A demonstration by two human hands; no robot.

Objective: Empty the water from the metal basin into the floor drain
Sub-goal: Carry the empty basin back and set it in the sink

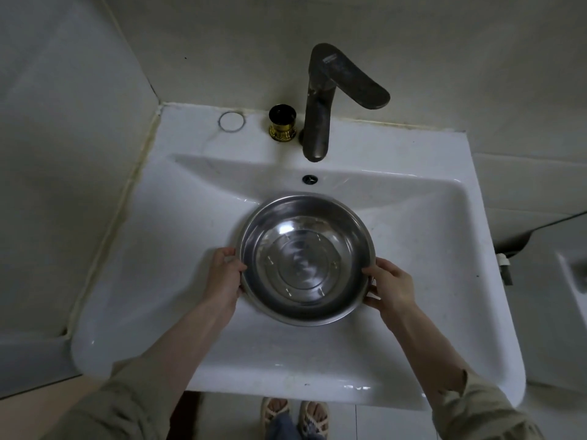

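Faucet [317, 122] overhangs sink [178, 249] behind basin [270, 217]; room left, right.

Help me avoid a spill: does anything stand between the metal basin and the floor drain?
The metal basin sits down in the sink, its rim held by left hand and right hand, so the sink's front wall stands in the way. No floor drain is in view, so the rest cannot be judged.
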